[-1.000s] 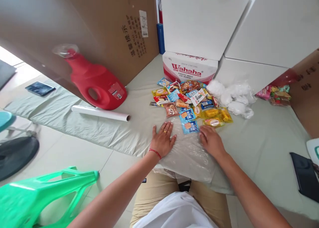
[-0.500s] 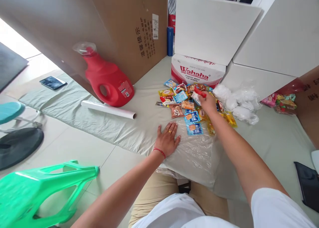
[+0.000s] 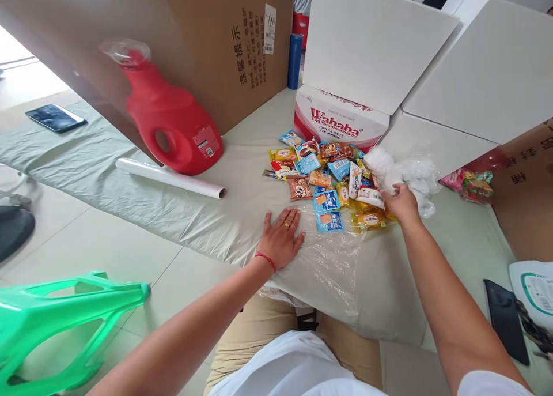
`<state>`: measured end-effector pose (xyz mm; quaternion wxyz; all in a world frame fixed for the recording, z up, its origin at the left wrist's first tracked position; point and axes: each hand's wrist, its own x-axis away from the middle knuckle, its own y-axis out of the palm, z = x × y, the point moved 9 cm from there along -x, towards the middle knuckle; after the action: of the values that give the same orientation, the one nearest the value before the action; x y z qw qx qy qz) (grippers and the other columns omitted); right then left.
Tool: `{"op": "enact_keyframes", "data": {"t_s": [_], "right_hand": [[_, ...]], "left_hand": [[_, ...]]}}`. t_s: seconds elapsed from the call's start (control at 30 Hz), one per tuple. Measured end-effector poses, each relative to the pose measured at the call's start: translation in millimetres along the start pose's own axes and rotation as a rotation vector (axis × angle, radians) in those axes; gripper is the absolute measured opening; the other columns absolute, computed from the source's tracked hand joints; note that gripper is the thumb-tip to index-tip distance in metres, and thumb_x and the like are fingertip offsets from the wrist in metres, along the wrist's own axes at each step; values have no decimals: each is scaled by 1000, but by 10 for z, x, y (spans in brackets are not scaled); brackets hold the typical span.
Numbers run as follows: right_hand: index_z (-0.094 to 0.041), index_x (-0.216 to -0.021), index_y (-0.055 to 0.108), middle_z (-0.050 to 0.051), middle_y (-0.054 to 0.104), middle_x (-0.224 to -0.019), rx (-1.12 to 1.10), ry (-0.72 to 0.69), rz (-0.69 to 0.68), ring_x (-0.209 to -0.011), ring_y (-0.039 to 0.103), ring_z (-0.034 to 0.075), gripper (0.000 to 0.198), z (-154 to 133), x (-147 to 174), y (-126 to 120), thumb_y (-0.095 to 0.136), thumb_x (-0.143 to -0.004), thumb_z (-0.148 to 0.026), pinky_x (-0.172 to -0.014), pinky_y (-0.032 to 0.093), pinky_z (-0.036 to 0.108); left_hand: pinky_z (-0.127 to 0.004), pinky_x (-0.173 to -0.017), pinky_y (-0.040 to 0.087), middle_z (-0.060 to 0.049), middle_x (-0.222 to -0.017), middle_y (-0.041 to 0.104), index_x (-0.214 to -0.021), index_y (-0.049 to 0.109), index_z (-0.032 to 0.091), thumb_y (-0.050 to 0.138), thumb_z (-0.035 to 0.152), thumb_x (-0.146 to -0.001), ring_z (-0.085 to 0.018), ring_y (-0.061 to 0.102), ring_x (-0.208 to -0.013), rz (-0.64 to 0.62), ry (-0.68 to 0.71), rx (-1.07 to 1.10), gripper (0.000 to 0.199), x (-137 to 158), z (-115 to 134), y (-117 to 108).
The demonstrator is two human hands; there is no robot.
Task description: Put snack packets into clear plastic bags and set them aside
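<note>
My left hand (image 3: 281, 240) lies flat, fingers spread, on a clear plastic sheet (image 3: 334, 263) over the pale cloth. Past its fingertips is a pile of small wrapped snacks, among them blue packets (image 3: 329, 221), a brown packet (image 3: 299, 187) and yellow packets (image 3: 370, 219). At the pile's right edge, my right hand (image 3: 402, 204) has its fingers bent together beside a red-and-white packet (image 3: 370, 196). Whatever lies between those fingertips is hidden. White crumpled plastic bags (image 3: 417, 174) sit just behind that hand. A slim white packet (image 3: 355, 180) rests on the snacks.
Behind the pile stand a Wahaha carton (image 3: 341, 122) and white boxes (image 3: 453, 67). To the left are a red detergent jug (image 3: 177, 119), a white roll (image 3: 170, 178), a phone (image 3: 55, 118) and a green stool (image 3: 73, 315). A black tablet-like object (image 3: 505, 321) lies right.
My right hand has moved right and toward me, from over the pile to its right edge. The red-and-white item it held is no longer lifted. My left hand stays flat; the view has shifted slightly.
</note>
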<state>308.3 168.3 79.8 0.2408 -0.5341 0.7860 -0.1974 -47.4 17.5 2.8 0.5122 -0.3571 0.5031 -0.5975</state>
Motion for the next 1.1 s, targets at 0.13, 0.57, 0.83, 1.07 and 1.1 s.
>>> {"op": "enact_keyframes", "data": {"t_s": [0.13,0.57,0.83,1.07,1.1], "right_hand": [[-16,-103,70,17,71,-113,408,-399,-31,-112,58,34,23,-649,2,409,61,-89,-32,-106,41,52],[-9,-135,65,16,58,-148,826,-990,-778,-133,51,29,50,-1544,377,2450,52,-87,-7,-112,39,40],[-16,-103,78,17,77,-98,1087,-718,-653,-92,69,31,27,-1176,148,1849,57,-87,-18,-81,49,39],[-11,-131,65,20,65,-132,767,-830,-361,-129,50,39,41,-1944,-254,2179,42,-101,-26,-103,42,51],[-10,-137,60,21,60,-140,766,-850,-390,-134,45,40,44,-1955,-285,2272,45,-101,-29,-107,38,55]], "left_hand": [[-63,-128,6,-9,-168,33,-163,31,23,29,46,-105,-28,31,-156,-10,-14,-9,62,-2,-12,1],[-65,-128,9,-8,-168,32,-163,30,22,28,47,-105,-28,30,-156,-38,-23,-2,63,1,2,-31],[-64,-129,5,-7,-168,31,-163,31,22,28,47,-105,-28,28,-157,-24,-4,62,63,-2,1,-35],[-64,-129,4,-9,-168,30,-163,31,20,28,47,-106,-30,27,-157,-41,0,42,63,14,-10,-16],[-64,-129,4,-9,-168,29,-163,31,20,27,47,-106,-29,27,-157,-46,2,37,63,16,-9,-13]]}}
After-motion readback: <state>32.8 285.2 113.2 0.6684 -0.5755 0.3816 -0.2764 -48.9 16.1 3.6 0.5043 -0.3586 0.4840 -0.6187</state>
